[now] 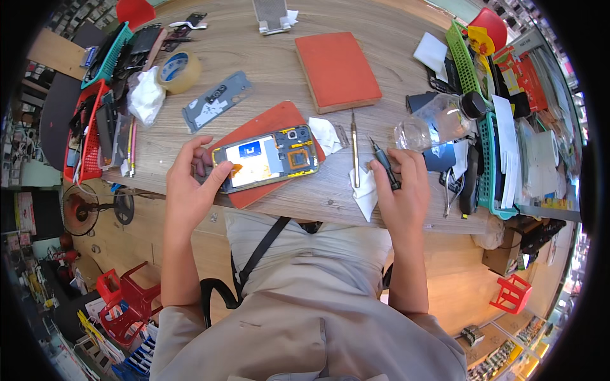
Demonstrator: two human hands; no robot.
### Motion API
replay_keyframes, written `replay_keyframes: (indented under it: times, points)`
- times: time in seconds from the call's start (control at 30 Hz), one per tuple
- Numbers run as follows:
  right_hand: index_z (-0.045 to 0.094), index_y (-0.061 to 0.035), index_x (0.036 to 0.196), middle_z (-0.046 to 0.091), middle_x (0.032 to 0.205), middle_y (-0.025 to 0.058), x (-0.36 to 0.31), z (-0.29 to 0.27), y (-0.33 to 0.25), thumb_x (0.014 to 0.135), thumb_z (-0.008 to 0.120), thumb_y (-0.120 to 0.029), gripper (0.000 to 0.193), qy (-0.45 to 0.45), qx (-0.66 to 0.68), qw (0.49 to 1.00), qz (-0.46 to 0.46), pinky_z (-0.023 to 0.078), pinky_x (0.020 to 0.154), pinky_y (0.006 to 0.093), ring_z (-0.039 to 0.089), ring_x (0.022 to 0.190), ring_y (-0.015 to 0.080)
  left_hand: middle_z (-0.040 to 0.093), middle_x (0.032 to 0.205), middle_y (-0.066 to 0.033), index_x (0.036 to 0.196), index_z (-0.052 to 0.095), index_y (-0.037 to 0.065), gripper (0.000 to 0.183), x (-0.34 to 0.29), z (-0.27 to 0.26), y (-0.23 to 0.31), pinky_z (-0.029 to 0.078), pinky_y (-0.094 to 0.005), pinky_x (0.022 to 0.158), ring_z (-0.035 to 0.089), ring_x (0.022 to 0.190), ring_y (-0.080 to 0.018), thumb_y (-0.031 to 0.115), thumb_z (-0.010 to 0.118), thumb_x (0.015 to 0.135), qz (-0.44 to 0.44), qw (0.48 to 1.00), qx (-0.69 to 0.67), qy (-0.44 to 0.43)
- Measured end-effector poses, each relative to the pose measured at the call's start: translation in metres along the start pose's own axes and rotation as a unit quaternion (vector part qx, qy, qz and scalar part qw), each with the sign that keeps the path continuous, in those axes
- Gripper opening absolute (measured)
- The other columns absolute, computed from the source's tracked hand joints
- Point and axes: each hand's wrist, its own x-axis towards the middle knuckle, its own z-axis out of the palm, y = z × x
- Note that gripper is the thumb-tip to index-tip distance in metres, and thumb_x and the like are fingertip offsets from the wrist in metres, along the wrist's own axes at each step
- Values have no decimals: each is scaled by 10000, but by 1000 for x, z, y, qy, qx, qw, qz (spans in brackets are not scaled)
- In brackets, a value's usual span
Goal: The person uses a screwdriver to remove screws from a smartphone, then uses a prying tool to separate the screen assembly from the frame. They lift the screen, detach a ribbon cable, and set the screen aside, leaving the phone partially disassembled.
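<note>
An opened smartphone, its battery and inner parts bare, is tilted over a thin red pad. My left hand grips its left end, thumb on top and fingers curled at the edge. To the right, my right hand has its thumb and fingers closed about the dark handle of a small screwdriver, whose tip points away from me. Beside it lie slim metal tweezers and a white tissue. The phone's detached grey back cover rests beyond my left hand.
A thick red block sits at the far middle, near a phone stand. Tape and crumpled white paper are at left, by a red basket. At right, a clear bottle lies before a teal basket.
</note>
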Motion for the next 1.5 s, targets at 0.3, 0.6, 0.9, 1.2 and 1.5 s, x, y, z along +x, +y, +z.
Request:
replay_keyframes:
  times: [0.3, 0.6, 0.9, 1.2, 1.5]
  points:
    - [691, -58, 931, 732, 1012, 125, -20, -20, -4, 833, 948, -7, 280, 54, 53, 979, -188, 534, 670, 401, 676, 816, 286, 651, 1236, -63, 1433, 707, 36, 638, -19, 2, 18, 474, -346, 976, 586, 1135, -187, 177, 936, 854, 72, 980, 110, 151]
    - [790, -19, 1116, 801, 1188, 143, -117, 100, -85, 1006, 702, -194, 225, -663, -4, 694, -282, 664, 836, 413, 800, 1057, 304, 704, 1354, -170, 1277, 729, 33, 428, -115, 111, 105, 575, -446, 1026, 706, 1228, -343, 185, 764, 879, 450, 803, -45, -389]
    - [705, -8, 1119, 730, 1099, 100, -128, 107, -91, 1098, 647, -311, 310, -661, 36, 682, -311, 640, 873, 417, 769, 1018, 287, 711, 1199, -156, 1163, 718, 12, 371, -102, 92, 77, 575, -431, 1029, 709, 1119, -314, 161, 721, 823, 507, 743, -65, -432]
    - [722, -31, 1058, 754, 1016, 132, -141, 122, -101, 1048, 672, -331, 304, -686, 13, 661, -304, 631, 875, 437, 780, 1065, 287, 706, 1289, -157, 1203, 716, 1, 345, -108, 109, 100, 535, -429, 1154, 677, 1238, -287, 195, 692, 919, 558, 697, 34, -448]
    - [754, -25, 1054, 773, 1011, 162, -136, 133, -93, 1026, 703, -363, 344, -680, 61, 673, -285, 630, 880, 463, 783, 1067, 323, 688, 1245, -112, 1186, 719, 20, 291, -109, 109, 83, 525, -412, 1133, 653, 1241, -262, 181, 680, 948, 576, 681, 9, -453]
